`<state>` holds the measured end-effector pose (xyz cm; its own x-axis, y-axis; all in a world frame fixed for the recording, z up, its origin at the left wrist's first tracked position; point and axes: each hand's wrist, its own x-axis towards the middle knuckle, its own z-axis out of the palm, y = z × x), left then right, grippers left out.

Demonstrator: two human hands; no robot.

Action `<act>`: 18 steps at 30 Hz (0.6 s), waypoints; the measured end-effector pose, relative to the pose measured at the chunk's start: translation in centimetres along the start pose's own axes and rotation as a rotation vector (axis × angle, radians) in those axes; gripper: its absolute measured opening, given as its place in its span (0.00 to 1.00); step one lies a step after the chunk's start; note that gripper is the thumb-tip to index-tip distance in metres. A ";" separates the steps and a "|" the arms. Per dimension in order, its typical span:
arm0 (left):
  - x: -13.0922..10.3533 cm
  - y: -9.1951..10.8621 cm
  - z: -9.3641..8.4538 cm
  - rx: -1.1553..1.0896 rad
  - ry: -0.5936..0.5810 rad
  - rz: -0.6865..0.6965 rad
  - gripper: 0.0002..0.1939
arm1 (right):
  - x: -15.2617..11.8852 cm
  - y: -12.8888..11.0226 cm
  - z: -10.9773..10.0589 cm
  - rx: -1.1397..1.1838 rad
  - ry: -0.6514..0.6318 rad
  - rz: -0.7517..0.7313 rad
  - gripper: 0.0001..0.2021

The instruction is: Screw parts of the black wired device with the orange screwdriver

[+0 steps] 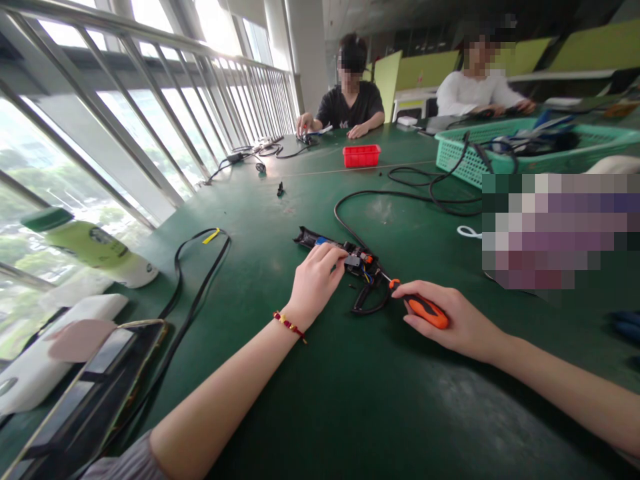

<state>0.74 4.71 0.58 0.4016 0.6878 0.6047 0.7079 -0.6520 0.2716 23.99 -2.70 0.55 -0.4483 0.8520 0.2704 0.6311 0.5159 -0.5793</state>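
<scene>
An opened black corded device (367, 268) lies on the green table, with blue, orange and grey parts and thin coloured wires showing inside. My left hand (319, 275) has its fingers bent round the device's middle and pressed against it, hiding part of it. A red and gold bracelet is on that wrist. In my right hand (445, 320) is a screwdriver (427, 312) with an orange and black handle, gripped between thumb and fingers. Its shaft points up and left, and the tip meets the device's right end. The exact contact spot is too small to make out.
A red tray (361, 156), a small black piece (281, 189) and a green basket (460, 159) stand beyond. Black cable (345, 198) crosses the table. To the left are a bottle (95, 245), a phone (85, 400) and a strap (197, 293). Two people sit opposite.
</scene>
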 end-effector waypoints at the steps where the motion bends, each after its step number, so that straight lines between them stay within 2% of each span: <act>1: 0.0 0.0 0.0 -0.002 -0.005 0.011 0.08 | 0.0 0.0 0.0 0.001 -0.001 0.001 0.13; 7: -0.3 0.6 -0.4 0.049 -0.046 -0.043 0.09 | -0.1 0.1 -0.1 0.012 -0.004 0.011 0.13; 12: -0.7 1.0 -0.8 0.070 -0.278 -0.119 0.06 | -0.1 -0.1 -0.2 0.008 -0.008 0.011 0.12; 18: -0.5 -0.2 -1.1 -0.121 -0.417 -0.091 0.07 | 0.0 0.0 -0.1 0.014 -0.008 0.006 0.13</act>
<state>-0.24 4.19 1.07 0.5588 0.7976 0.2271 0.6879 -0.5987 0.4103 24.02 -2.76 0.61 -0.4493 0.8544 0.2609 0.6251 0.5093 -0.5914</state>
